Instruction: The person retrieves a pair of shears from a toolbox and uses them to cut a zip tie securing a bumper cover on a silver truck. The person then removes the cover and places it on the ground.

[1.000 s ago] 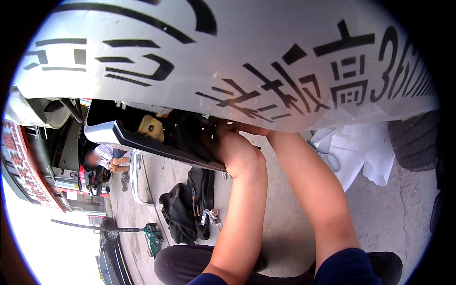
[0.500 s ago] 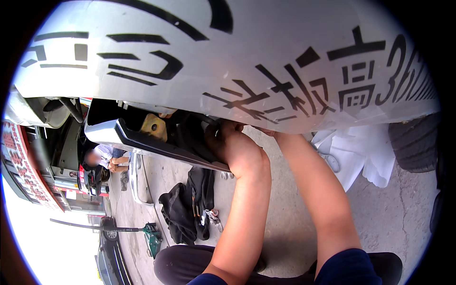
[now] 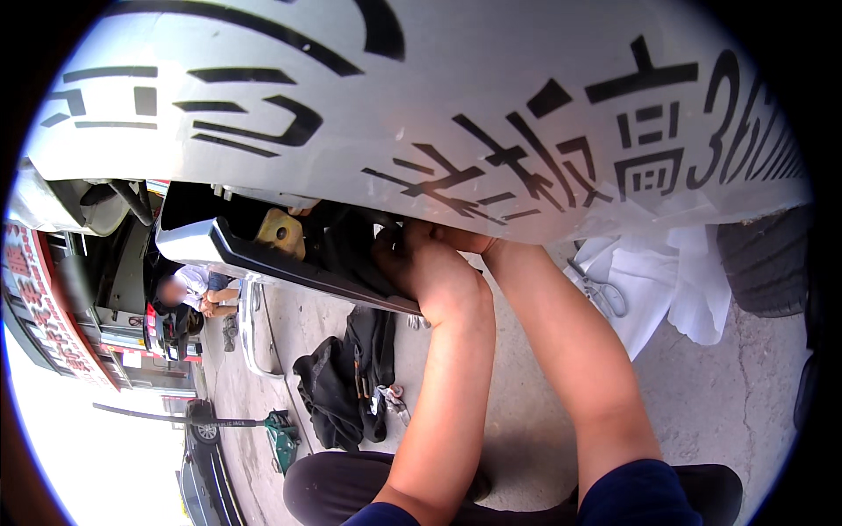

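A silver vehicle body panel (image 3: 491,88) with black lettering fills the top of the view. Below its edge a bumper piece (image 3: 307,276), silver with a black lip, sticks out to the left. My left hand (image 3: 431,270) reaches up into the dark gap between them, its fingers hidden inside. Beside its wrist, under the panel's lower edge, is my right hand (image 3: 465,240), bent toward the left one; its fingertips are hidden too. Whether either hand holds anything does not show. A yellowish bracket with a hole (image 3: 281,234) sits in the gap, and a small skin-coloured shape (image 3: 303,209) shows above it.
Grey-handled scissors (image 3: 605,294) lie on white sheets (image 3: 671,289) beside a black tyre (image 3: 765,263). Dark cloth (image 3: 329,394) and a green floor jack (image 3: 281,441) are on the concrete. Another person (image 3: 206,294) sits at the far left, near a parked dark car (image 3: 206,478).
My right hand and forearm have shifted left toward my left hand, baring more of the right hand and scissors. The left hand stays in the gap. The panel lettering sits slightly further left.
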The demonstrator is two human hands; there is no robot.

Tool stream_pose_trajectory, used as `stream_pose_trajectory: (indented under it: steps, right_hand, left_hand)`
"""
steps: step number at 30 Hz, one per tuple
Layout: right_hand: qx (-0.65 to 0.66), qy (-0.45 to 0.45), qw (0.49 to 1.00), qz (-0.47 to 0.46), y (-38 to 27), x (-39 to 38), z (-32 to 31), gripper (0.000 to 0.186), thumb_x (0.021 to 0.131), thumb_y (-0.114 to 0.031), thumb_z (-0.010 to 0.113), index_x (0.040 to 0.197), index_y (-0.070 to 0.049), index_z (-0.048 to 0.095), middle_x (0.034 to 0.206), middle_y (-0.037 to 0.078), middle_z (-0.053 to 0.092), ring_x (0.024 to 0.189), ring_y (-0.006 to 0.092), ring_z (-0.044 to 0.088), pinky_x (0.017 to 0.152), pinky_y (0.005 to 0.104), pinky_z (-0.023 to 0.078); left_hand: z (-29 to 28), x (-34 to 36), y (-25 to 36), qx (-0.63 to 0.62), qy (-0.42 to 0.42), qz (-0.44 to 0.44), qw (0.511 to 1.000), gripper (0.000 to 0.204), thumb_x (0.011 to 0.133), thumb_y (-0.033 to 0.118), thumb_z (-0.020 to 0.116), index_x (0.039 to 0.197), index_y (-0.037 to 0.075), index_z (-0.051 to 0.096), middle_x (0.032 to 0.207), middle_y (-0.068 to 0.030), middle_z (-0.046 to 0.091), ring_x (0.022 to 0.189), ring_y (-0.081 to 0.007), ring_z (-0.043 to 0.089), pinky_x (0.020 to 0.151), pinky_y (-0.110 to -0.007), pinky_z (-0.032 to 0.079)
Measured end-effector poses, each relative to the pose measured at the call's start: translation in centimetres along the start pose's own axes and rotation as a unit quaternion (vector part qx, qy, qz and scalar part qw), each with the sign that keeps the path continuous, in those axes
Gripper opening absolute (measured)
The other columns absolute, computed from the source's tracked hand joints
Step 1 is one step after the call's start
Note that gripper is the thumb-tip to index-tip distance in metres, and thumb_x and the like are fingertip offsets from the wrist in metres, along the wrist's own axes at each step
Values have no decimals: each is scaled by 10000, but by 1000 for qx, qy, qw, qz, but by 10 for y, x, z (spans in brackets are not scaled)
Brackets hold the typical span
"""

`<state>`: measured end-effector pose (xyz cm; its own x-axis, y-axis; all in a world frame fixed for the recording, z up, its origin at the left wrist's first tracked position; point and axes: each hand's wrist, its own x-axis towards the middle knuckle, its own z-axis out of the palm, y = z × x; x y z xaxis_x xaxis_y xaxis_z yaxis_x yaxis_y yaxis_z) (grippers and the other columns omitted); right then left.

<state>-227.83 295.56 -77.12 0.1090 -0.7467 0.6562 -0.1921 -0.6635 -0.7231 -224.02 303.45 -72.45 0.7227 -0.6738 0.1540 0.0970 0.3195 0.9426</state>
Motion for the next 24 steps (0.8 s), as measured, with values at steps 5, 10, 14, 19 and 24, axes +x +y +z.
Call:
stream_pose_trajectory:
  steps: [5,10,14,19,24]
  right_hand:
    - [-2,-10,1000,-5,-2,1,-2,265,951,-340,703,1073,-106,674,936,63,688,796,216,645,681,361,540]
    - [14,-16,1000,11,8,-3,-21,267,949,-345,704,1068,-107,674,933,61,686,797,217,643,685,364,538]
    - [-17,-2,999,38,23,-7,-43,269,947,-348,705,1064,-108,674,931,60,685,797,217,642,689,366,537]
    - [-15,-16,1000,9,8,-1,-14,271,945,-352,705,1059,-109,674,929,59,683,798,218,640,692,368,535]
    - [-22,-8,1000,-4,-5,-1,2,273,943,-356,706,1054,-109,674,926,58,681,799,219,638,696,371,534]
  left_hand:
    - [11,-7,6,-26,16,35,999,444,963,39,607,1353,-50,414,1170,-108,573,1001,-151,573,853,-297,490]
    - [9,-7,13,-29,10,21,999,383,956,33,585,1306,-37,447,1182,-114,578,1005,-154,583,848,-303,499]
    - [15,-8,10,-51,8,51,997,327,930,14,558,1243,-34,479,1092,-106,591,959,-159,575,819,-315,500]
    - [19,-16,15,-61,25,36,997,310,911,6,556,1213,-27,495,1021,-98,617,936,-177,582,814,-318,507]
    - [14,-13,8,-25,10,52,998,377,936,6,567,1301,-31,481,1183,-106,610,1008,-186,597,892,-337,508]
